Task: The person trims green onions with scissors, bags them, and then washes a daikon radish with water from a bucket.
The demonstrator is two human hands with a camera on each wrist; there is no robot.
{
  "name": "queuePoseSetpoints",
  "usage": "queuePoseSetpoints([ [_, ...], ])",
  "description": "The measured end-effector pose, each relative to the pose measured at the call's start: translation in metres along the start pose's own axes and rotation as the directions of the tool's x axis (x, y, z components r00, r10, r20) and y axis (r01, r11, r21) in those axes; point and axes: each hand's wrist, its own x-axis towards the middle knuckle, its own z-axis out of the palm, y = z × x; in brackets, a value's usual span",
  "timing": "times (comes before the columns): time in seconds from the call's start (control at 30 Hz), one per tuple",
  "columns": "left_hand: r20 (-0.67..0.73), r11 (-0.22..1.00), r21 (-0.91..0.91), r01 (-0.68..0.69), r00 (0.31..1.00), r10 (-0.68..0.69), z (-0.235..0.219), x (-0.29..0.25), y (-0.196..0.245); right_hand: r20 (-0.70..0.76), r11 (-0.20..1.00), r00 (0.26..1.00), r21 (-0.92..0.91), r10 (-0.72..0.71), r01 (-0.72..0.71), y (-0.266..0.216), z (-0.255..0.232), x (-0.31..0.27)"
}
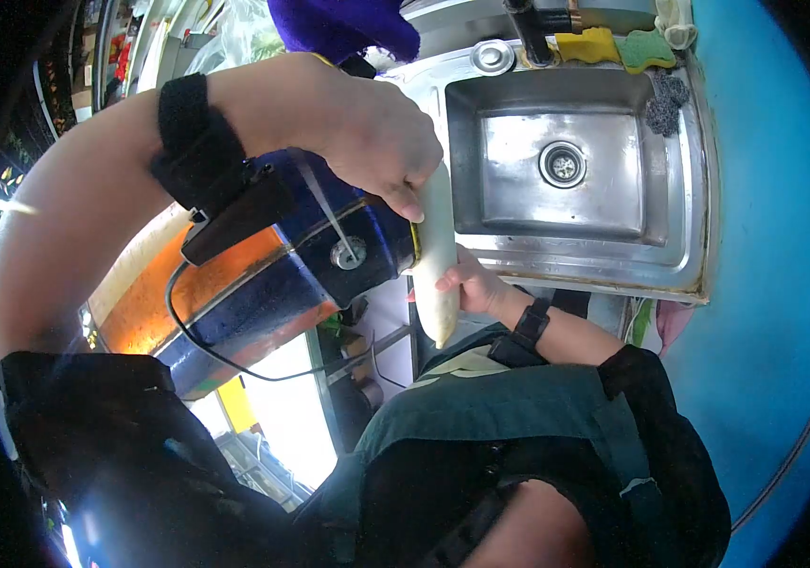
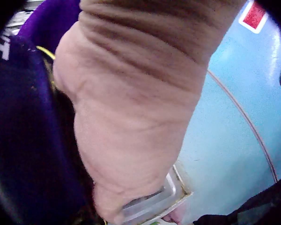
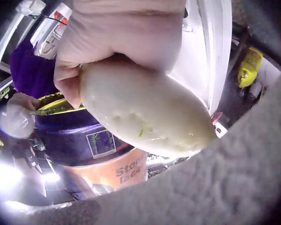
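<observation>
A long white radish is held upright in front of me, beside the sink's left rim. My left hand curls over its upper end, thumb pressing its side; a thin yellow strip shows under the thumb, and I cannot tell what it is. My right hand grips the lower part from behind, just above the tip. In the right wrist view the right hand wraps the radish, whose wet blunt tip points down right. The left wrist view shows only the back of the left hand; its fingers are hidden.
A blue and orange bucket stands just left of the radish, under my left forearm. The steel sink lies beyond, with yellow and green sponges and a dark scourer on its rim. A blue wall runs along the right.
</observation>
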Motion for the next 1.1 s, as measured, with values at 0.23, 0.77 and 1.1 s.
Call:
queuePoseSetpoints([
  [0.23, 0.123, 1.0, -0.018, 0.015, 0.992, -0.013, -0.002, 0.006, 0.002, 0.057, 0.998, 0.997, 0.013, 0.056, -0.057, 0.004, 0.004, 0.003],
  [0.77, 0.019, 0.997, -0.08, 0.02, 1.0, -0.018, 0.021, -0.028, -0.004, -0.014, 0.999, 0.999, -0.036, 0.033, -0.033, -0.003, 0.009, 0.01],
  [1.1, -0.183, 0.906, -0.297, 0.303, 0.913, -0.365, 0.142, -0.166, 0.067, 0.13, 0.922, 0.965, -0.349, 0.227, -0.169, -0.013, 0.049, 0.047],
])
